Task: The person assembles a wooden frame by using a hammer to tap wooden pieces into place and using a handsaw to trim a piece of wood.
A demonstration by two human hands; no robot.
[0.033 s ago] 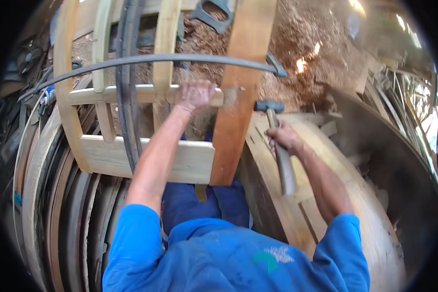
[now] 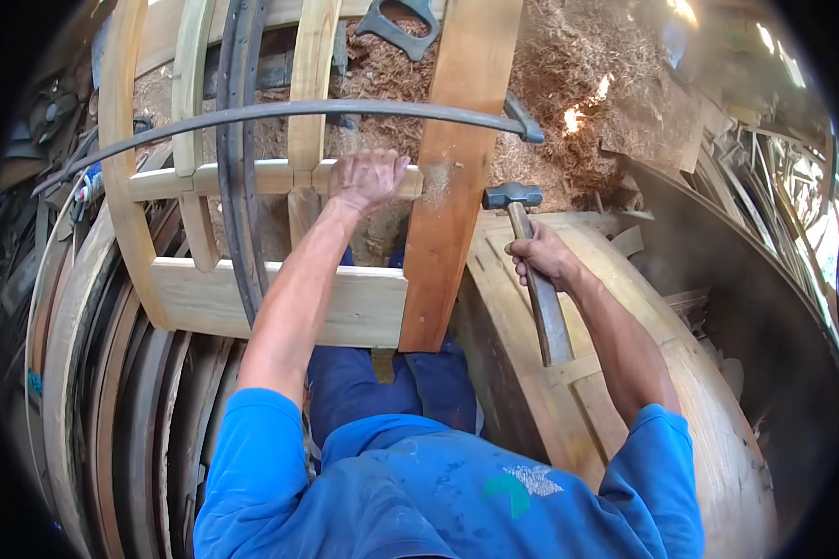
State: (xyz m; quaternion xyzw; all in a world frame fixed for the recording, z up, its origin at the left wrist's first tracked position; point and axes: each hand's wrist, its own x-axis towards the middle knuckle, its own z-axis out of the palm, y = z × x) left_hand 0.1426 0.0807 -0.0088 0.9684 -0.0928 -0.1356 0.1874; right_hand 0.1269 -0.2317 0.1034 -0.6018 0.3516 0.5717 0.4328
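My view has the left hand [image 2: 369,180] with its fingers curled closed over the pale crossbar [image 2: 256,177], near the left edge of the reddish-brown board [image 2: 438,270], though I can't see the underside of that hold. The right hand [image 2: 543,253] is wrapped round the handle of the hammer [image 2: 549,321], whose dark head sits between the board's right edge and the upper left corner of the curved wooden panel [image 2: 694,410]; I can't tell whether the two touch. The green-and-pale print [image 2: 506,495] on the blue shirt [image 2: 391,508] is too small for me to read.
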